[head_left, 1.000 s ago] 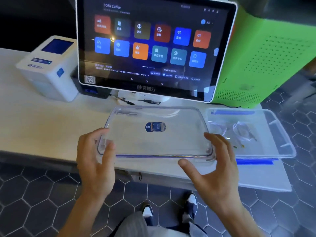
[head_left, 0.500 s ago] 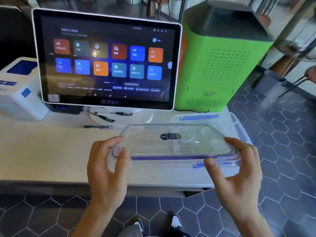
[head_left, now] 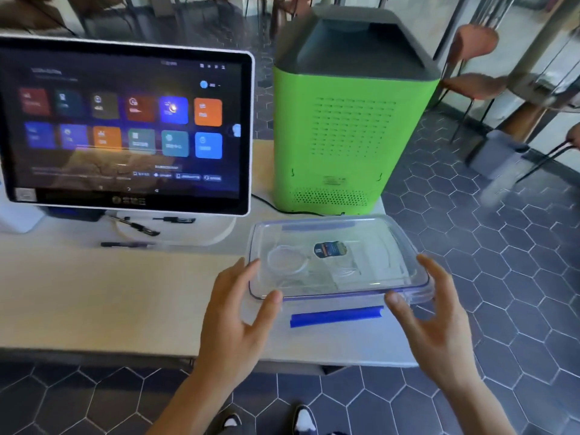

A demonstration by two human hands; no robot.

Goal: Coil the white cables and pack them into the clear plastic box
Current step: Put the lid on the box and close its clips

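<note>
Carried rightward, lid pinched by left hand and right hand blurs coiled cables.

A café or shop till: a white-framed touchscreen terminal showing coloured app tiles stands on the pale counter, brown chairs over hexagon-tiled floor beyond.

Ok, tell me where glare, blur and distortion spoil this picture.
Head view: a bright glare spot sits on the screen; its icons are blurred; the chairs at far right are smeared; the wide lens bows the green box; cables under the clear lid look faint.
</note>
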